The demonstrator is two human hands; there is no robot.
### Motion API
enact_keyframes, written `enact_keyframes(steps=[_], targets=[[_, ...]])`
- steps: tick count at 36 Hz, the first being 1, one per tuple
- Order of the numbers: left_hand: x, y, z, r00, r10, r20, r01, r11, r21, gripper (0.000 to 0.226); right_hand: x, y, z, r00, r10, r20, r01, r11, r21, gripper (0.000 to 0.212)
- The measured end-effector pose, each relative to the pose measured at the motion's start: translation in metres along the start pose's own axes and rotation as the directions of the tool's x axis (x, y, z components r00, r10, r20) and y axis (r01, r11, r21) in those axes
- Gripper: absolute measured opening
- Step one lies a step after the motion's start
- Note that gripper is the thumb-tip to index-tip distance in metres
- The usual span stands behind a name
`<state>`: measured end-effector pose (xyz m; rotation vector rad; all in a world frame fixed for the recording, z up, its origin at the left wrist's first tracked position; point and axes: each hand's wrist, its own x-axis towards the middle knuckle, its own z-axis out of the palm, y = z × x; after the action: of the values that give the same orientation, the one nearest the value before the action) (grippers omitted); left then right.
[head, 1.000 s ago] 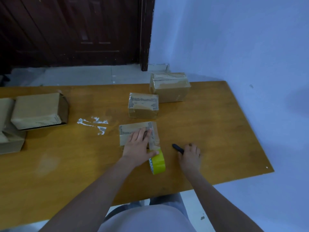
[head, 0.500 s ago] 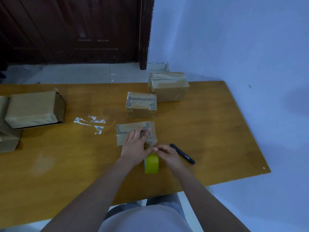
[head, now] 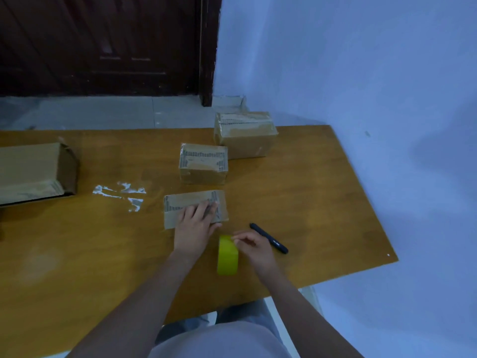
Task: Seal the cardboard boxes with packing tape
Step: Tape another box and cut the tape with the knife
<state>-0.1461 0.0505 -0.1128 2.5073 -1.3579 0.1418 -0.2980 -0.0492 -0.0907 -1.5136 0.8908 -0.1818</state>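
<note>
A small flat cardboard box [head: 180, 205] lies near the table's front middle. My left hand [head: 195, 226] rests flat on its near right part, fingers straight. Just right of it a yellow roll of packing tape [head: 227, 255] stands on edge on the table. My right hand [head: 251, 245] grips the roll's top right side with curled fingers. Two more taped boxes stand behind: a middle box [head: 204, 164] and a larger far box [head: 245, 134].
A black pen-like tool [head: 268, 238] lies right of my right hand. White tape scraps [head: 121, 193] stick to the wooden table [head: 322, 202] left of the box. A larger cardboard box [head: 36, 171] sits at the far left. The table's right edge runs close to the wall.
My right hand left the black tool and moved left onto the tape roll. The roll has come a little nearer to me. My left hand has stayed on the box.
</note>
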Motion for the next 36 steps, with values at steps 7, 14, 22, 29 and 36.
enact_keyframes(steps=[7,14,22,29,36], targets=[[0.007,-0.01,-0.022,1.0,-0.003,0.01,0.005,0.98,-0.197,0.071,0.009,0.001,-0.031,0.989,-0.015,-0.149,0.025,0.998,0.063,0.018],[0.055,0.013,-0.039,0.908,-0.178,0.379,0.179,0.983,0.033,0.062,0.009,0.001,-0.029,0.992,0.028,-0.122,-0.02,0.997,0.069,0.022],[0.076,0.018,-0.026,0.911,-0.192,0.364,0.167,0.981,0.1,0.038,0.008,0.003,-0.024,0.997,0.045,-0.069,-0.042,0.999,0.032,0.008],[0.074,0.01,-0.015,0.924,-0.099,0.37,0.107,0.994,-0.003,0.039,0.008,0.002,-0.025,0.989,0.114,-0.098,-0.101,0.986,0.133,0.017],[0.073,0.01,-0.014,0.93,-0.089,0.357,0.104,0.994,-0.023,0.05,0.011,-0.007,-0.026,0.986,0.149,-0.079,-0.136,0.98,0.146,0.016]])
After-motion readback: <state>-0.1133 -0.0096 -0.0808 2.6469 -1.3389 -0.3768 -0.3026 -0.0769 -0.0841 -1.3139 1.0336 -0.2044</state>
